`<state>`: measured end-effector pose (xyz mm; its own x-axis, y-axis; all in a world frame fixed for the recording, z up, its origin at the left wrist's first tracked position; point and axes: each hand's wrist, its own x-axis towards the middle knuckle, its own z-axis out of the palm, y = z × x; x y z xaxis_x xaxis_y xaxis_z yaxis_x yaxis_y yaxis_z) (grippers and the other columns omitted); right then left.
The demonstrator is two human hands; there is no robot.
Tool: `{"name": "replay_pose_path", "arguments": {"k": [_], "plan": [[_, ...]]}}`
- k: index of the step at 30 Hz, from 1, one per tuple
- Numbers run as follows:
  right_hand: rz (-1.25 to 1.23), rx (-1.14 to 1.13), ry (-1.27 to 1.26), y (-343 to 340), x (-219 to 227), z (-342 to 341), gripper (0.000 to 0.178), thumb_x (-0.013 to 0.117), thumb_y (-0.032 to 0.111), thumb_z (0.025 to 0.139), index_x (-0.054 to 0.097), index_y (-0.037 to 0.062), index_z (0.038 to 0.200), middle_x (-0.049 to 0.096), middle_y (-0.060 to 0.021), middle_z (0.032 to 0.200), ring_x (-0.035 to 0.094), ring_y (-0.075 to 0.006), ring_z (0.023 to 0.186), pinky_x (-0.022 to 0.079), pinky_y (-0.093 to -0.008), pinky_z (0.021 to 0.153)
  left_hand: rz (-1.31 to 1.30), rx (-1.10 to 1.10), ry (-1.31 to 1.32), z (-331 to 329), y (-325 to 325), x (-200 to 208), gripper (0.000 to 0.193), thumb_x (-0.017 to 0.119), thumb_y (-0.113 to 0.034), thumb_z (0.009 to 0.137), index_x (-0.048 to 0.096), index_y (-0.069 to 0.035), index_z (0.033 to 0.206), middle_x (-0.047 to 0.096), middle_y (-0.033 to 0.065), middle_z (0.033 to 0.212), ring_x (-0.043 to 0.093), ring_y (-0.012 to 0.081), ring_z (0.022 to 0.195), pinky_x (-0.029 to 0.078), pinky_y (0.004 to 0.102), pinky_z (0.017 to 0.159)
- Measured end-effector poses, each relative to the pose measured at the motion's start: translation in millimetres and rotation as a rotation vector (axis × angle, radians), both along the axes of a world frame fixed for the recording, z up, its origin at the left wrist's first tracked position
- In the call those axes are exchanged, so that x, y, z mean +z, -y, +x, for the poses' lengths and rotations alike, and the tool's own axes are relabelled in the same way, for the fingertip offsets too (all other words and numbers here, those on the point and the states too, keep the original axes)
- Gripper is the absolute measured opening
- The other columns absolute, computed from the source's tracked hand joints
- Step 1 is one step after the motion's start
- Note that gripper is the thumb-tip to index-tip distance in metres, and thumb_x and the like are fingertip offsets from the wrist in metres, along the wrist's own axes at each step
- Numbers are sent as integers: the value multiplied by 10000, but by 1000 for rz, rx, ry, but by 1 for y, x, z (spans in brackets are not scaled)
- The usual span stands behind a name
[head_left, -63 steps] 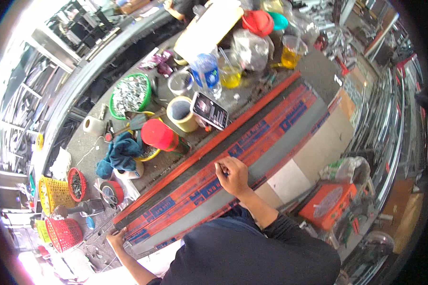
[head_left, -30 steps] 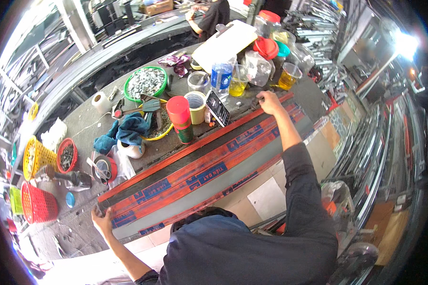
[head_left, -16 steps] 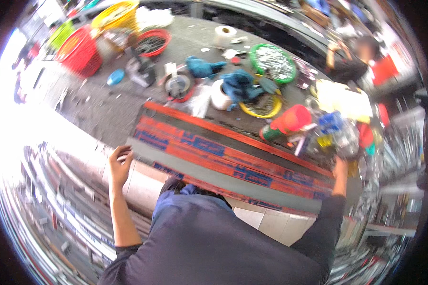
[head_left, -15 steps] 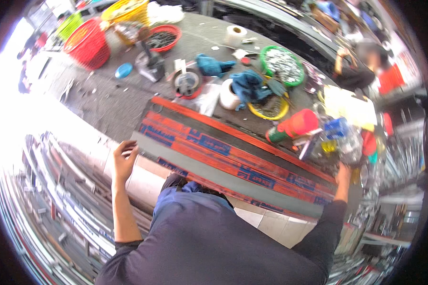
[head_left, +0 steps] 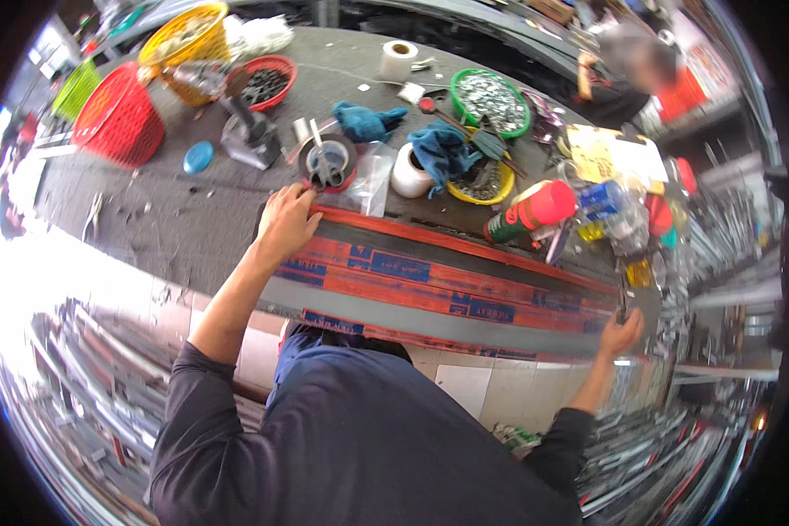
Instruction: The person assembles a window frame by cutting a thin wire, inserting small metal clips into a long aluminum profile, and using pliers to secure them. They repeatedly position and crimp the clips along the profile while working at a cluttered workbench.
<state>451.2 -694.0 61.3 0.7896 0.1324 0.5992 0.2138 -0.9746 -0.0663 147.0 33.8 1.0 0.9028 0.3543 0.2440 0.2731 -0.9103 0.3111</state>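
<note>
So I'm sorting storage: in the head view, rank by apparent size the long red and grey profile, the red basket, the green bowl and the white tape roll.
1. long red and grey profile
2. red basket
3. green bowl
4. white tape roll
Fisheye bending leaves basket versus bowl slightly unsure.

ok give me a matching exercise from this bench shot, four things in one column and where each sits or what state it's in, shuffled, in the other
Things:
1. left hand
2. right hand
3. red basket
4. green bowl

Places or states:
A. far left of the bench, beside a yellow basket
B. at the right end of the long grey and red profile
C. resting on the left end of the profile, by a tape roll with scissors
D. far side of the bench, full of small metal parts

Pairs: 1-C, 2-B, 3-A, 4-D
</note>
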Motion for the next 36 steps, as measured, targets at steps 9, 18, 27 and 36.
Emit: {"name": "replay_pose_path", "arguments": {"k": [9,18,27,36], "plan": [[1876,-612,265,-228,-144,-397,635,689,576,1146,683,29,1468,762,-144,1327,748,-297,1218,611,-476,1007,-114,-412,-314,27,-61,-1,402,947,-354,893,778,-31,1061,779,191,1072,778,422,1068,610,538,927],[1484,-617,-343,-463,-133,-572,377,755,383,1146,741,6,1141,777,-103,980,746,-194,806,591,-364,666,-236,-772,-284,53,-88,16,505,986,-340,806,698,-68,1119,800,179,929,785,452,957,610,569,840],[1407,-46,-1052,-621,-49,-562,262,752,275,1077,782,22,1016,716,-44,809,668,-140,744,516,-340,638,-3,-1104,-475,76,-62,69,636,917,-471,757,831,62,1094,829,300,1065,816,462,1060,641,520,953],[1326,78,-1056,-748,-33,-560,328,747,320,1040,758,2,1124,781,-158,921,731,-292,820,565,-441,798,18,-1135,-322,54,-38,66,728,930,-607,756,854,11,1133,832,301,1072,812,475,1080,639,537,972]]}}
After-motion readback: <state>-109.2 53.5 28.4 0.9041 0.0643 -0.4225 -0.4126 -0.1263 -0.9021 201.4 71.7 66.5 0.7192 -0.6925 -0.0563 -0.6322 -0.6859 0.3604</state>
